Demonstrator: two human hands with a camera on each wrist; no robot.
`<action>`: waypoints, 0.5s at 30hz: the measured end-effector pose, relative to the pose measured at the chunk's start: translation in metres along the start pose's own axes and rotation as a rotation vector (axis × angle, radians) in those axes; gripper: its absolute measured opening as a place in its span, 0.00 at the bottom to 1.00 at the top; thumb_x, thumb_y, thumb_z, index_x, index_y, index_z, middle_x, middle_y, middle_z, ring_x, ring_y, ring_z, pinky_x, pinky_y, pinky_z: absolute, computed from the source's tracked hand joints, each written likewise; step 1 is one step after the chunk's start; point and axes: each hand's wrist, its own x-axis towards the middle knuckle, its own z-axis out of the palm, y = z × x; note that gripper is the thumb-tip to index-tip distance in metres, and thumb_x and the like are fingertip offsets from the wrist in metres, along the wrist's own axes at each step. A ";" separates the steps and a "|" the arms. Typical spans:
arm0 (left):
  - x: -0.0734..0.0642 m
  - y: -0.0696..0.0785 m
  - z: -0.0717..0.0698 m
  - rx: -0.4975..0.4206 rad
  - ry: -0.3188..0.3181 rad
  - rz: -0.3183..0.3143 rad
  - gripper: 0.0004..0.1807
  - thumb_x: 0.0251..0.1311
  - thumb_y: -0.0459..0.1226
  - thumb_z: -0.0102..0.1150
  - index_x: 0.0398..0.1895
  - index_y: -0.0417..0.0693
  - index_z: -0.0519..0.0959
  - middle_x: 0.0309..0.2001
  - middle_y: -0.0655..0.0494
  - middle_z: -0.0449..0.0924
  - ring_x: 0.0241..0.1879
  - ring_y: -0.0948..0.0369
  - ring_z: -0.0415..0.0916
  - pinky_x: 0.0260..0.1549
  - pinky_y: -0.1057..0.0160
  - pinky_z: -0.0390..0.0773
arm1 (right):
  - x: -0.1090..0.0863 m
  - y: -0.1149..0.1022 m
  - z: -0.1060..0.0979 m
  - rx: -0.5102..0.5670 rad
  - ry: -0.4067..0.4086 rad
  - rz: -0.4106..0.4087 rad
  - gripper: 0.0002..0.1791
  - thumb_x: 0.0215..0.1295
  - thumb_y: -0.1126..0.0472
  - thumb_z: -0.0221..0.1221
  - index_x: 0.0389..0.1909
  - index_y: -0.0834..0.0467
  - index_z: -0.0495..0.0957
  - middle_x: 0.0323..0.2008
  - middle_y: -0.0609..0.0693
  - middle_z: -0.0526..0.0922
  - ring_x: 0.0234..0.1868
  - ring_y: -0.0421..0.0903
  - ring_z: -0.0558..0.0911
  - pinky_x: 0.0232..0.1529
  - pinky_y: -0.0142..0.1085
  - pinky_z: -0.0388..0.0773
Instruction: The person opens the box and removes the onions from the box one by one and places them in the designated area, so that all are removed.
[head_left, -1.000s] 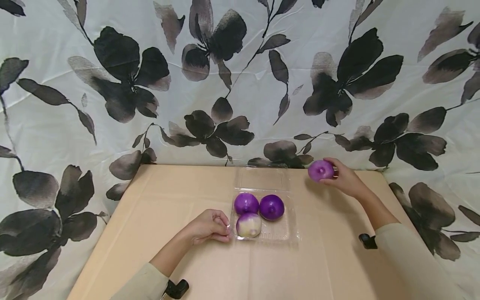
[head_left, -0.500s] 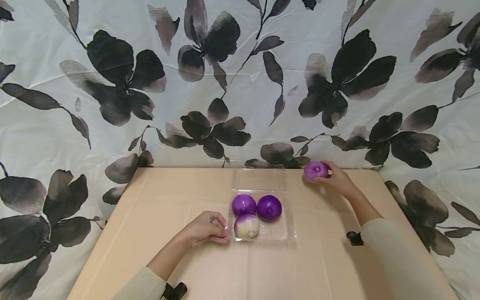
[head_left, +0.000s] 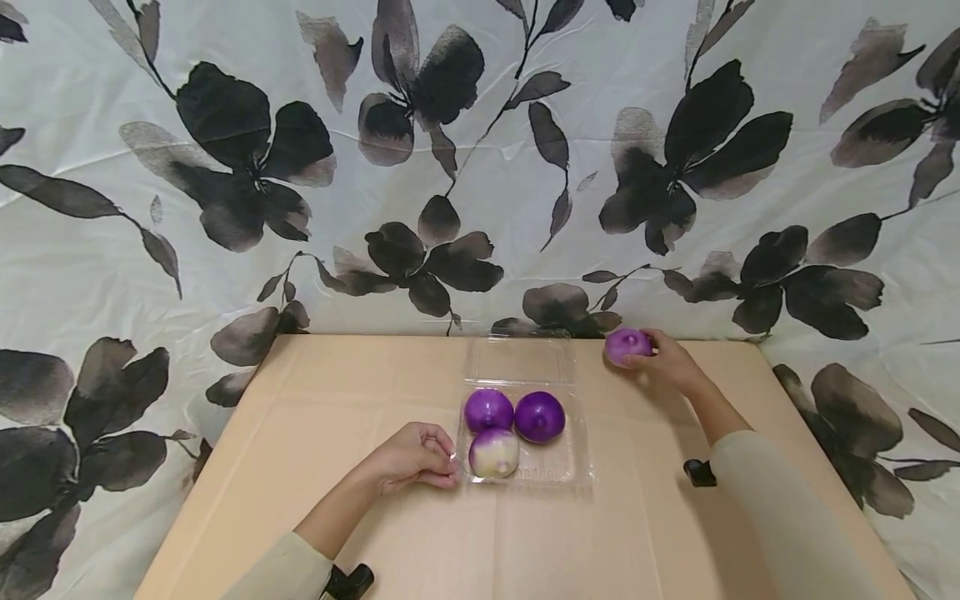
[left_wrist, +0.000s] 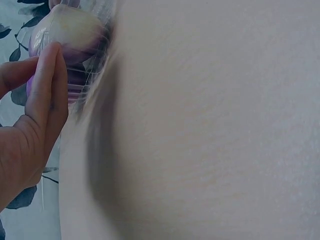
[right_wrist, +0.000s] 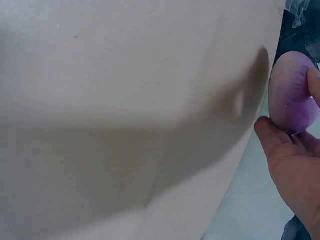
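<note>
My right hand (head_left: 675,367) holds a purple onion (head_left: 624,347) near the board's far edge, fingers and thumb on its sides. The right wrist view shows this onion (right_wrist: 292,92) held above the board, with its shadow below. In the middle lies an open clear plastic clamshell container (head_left: 566,462), its lid (head_left: 519,358) folded back. Two shiny purple onions (head_left: 488,410) (head_left: 540,417) and a cream-and-purple onion (head_left: 493,454) sit in its tray. At the tray's left front edge, my left hand (head_left: 412,458) pinches the thin plastic rim between thumb and fingertips.
Everything rests on a tan board (head_left: 360,375) with visible creases. Behind it hangs a white cloth (head_left: 525,183) printed with dark flowers. A black strap device (head_left: 701,472) is at the right wrist and another (head_left: 351,582) at the left.
The right hand has moved slightly left with the onion, toward the container. The left hand keeps its pinch on the rim. The view has shifted a little.
</note>
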 end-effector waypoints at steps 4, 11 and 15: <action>0.002 -0.001 0.000 -0.002 -0.005 0.002 0.11 0.58 0.18 0.61 0.41 0.30 0.72 0.28 0.49 0.84 0.32 0.55 0.89 0.39 0.58 0.93 | 0.004 0.002 0.002 -0.004 -0.001 0.039 0.48 0.71 0.51 0.65 0.76 0.74 0.50 0.72 0.79 0.60 0.73 0.74 0.62 0.77 0.65 0.61; 0.005 0.001 0.002 -0.017 -0.004 0.010 0.10 0.58 0.18 0.61 0.40 0.31 0.72 0.28 0.50 0.85 0.32 0.55 0.89 0.38 0.59 0.93 | 0.010 0.007 0.005 -0.007 0.001 0.084 0.48 0.73 0.48 0.62 0.77 0.72 0.48 0.72 0.79 0.60 0.73 0.74 0.63 0.77 0.65 0.62; 0.006 0.002 0.002 -0.021 0.003 0.010 0.10 0.57 0.18 0.61 0.38 0.33 0.72 0.28 0.50 0.85 0.31 0.56 0.89 0.38 0.59 0.93 | 0.015 0.010 0.007 -0.014 0.010 0.085 0.48 0.72 0.46 0.61 0.76 0.71 0.50 0.72 0.77 0.62 0.73 0.73 0.63 0.77 0.64 0.62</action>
